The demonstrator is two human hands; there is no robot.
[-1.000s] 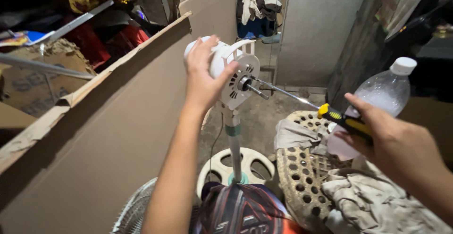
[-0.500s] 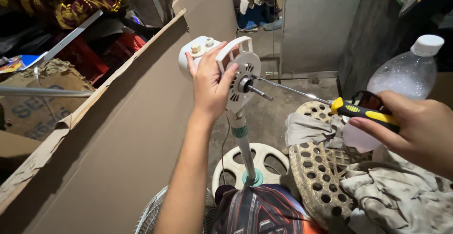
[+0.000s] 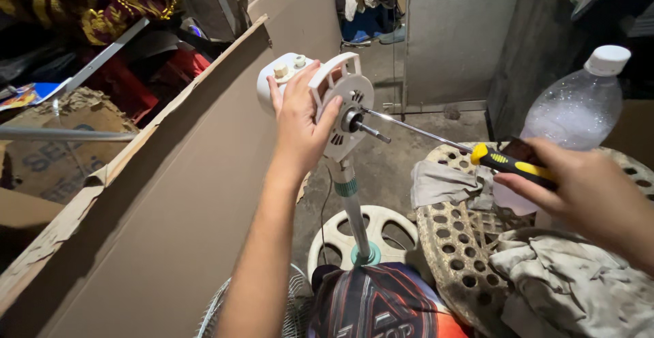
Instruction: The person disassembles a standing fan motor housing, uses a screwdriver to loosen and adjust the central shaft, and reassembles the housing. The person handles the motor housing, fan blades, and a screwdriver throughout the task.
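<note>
Head view. Left hand [image 3: 303,123]: fingers wrapped around white fan motor housing [image 3: 340,99], atop its stand pole [image 3: 354,208]. Right hand [image 3: 579,188]: fingers closed on yellow-black screwdriver [image 3: 507,163], its shaft tip at the housing face. Clear plastic bottle [image 3: 575,116] stands just behind; perforated stool [image 3: 456,242] beneath.

Brown printed carton [image 3: 48,157] far left, behind board [image 3: 170,195]
</note>
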